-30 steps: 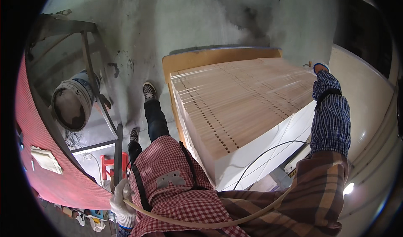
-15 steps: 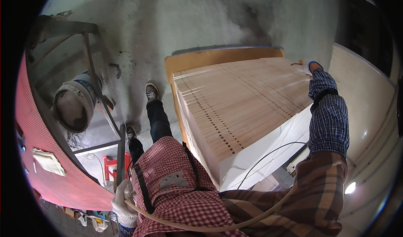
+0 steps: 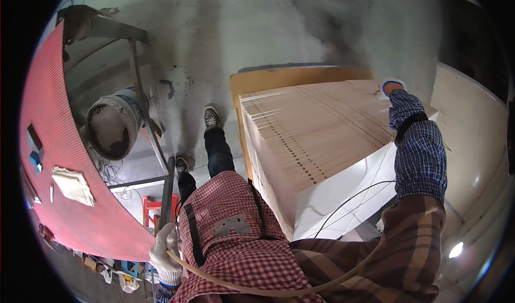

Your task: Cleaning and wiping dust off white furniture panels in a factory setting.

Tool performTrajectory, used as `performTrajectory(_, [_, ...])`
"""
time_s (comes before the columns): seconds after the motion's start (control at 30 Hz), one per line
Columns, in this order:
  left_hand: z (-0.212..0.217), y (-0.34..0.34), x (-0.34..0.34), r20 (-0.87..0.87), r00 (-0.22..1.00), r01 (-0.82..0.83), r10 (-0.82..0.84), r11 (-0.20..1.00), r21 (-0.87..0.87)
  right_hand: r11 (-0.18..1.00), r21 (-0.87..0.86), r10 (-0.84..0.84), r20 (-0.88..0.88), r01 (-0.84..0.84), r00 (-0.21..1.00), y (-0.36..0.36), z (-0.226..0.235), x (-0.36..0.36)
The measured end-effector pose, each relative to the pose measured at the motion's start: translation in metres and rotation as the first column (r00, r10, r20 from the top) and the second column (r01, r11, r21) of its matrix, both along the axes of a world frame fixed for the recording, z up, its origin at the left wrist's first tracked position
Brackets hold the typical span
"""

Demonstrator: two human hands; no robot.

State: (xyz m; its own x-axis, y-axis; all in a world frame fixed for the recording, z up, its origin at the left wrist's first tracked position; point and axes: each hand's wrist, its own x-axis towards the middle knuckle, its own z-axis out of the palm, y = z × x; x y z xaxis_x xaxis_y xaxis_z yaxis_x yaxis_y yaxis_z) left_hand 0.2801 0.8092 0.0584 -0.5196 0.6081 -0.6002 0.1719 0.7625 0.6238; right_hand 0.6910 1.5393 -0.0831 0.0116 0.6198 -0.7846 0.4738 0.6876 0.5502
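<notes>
My left hand (image 3: 166, 249), in a white knit glove, is closed around a tan hose (image 3: 252, 290) beside the pink bench's edge. From there the hose curves across my apron toward my right arm. My right hand (image 3: 387, 90), also gloved in white, reaches out to the far right corner of a large stack of panels (image 3: 316, 126). The blue-checked sleeve (image 3: 421, 158) covers most of that hand, and its fingers are hidden. Pale wood-coloured edges with rows of dark holes form the stack's upper side; its near side is white. A thin dark cable (image 3: 343, 201) arcs over the white side.
The stack rests on a brown board (image 3: 300, 73). To my left stands a bench with a pink ribbed cover (image 3: 107, 228), bearing a folded cloth (image 3: 73, 185). Under its metal frame (image 3: 144, 88) are a bucket (image 3: 110, 131) and a red stool (image 3: 153, 205). A pale wall panel (image 3: 472, 120) stands at right.
The view has shifted, so the stack and bench appear farther right. My right hand has pulled slightly back along the stack's corner; a small orange-brown tip seen beside it before is now hidden.
</notes>
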Motion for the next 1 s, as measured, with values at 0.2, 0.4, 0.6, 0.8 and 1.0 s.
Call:
performTrajectory(0.2, [0.012,-0.006,0.019,-0.048,0.994,-0.097,0.095,0.995,-0.039,0.840,-0.127,-0.533,-0.020,0.527,0.846,-0.043,0.039,-0.142])
performTrajectory(0.4, [0.007,-0.006,0.013,-0.071,0.996,-0.055,0.057,0.998,0.036,0.981,-0.189,0.005,0.196,0.033,0.981,-0.038,0.044,-0.144])
performTrajectory(0.6, [0.009,-0.017,0.020,-0.073,0.993,-0.086,0.089,0.996,0.035,0.872,-0.350,-0.356,0.025,0.341,0.934,-0.095,0.038,-0.224])
performTrajectory(0.8, [0.007,-0.019,0.019,-0.037,0.995,-0.084,0.087,0.993,0.079,0.896,-0.443,-0.103,-0.245,-0.017,0.964,-0.140,-0.029,-0.250])
performTrajectory(1.0, [0.020,-0.015,0.022,-0.043,0.991,-0.129,0.125,0.988,-0.087,0.869,-0.407,-0.306,0.003,0.281,0.952,-0.182,-0.071,-0.287])
